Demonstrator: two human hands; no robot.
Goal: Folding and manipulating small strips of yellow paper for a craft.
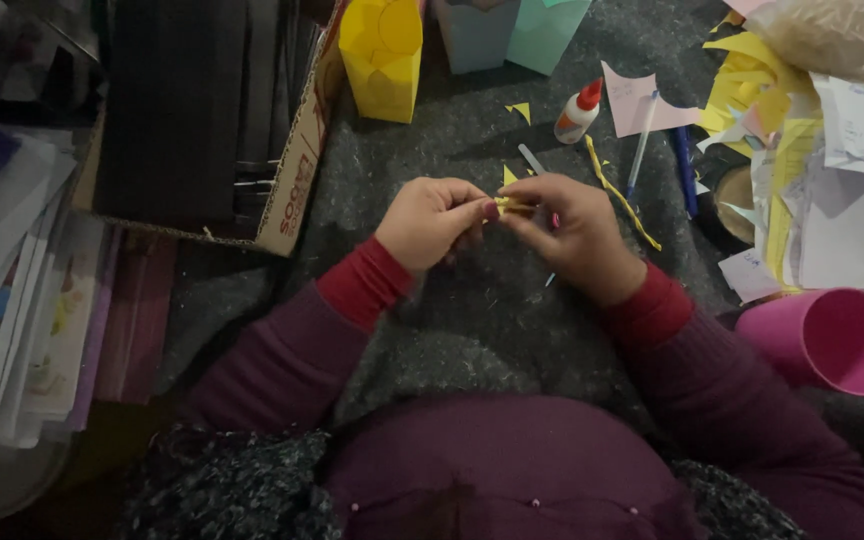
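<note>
My left hand (430, 222) and my right hand (574, 230) meet above a dark grey felt mat (472, 330). Between their fingertips they pinch a small folded piece of yellow paper (510, 206). Both hands' fingers are closed on it. A long twisted yellow paper strip (620, 192) lies on the mat just right of my right hand. Small yellow paper scraps (520, 110) lie farther away on the mat. Most of the pinched piece is hidden by my fingers.
A white glue bottle with a red cap (578, 112) stands beyond my hands. A yellow paper bag (382, 55) and teal paper bags (512, 30) stand at the far edge. A cardboard box (292, 160) sits left, a pink cup (832, 340) right, paper piles (832, 170) far right, pens (642, 145) nearby.
</note>
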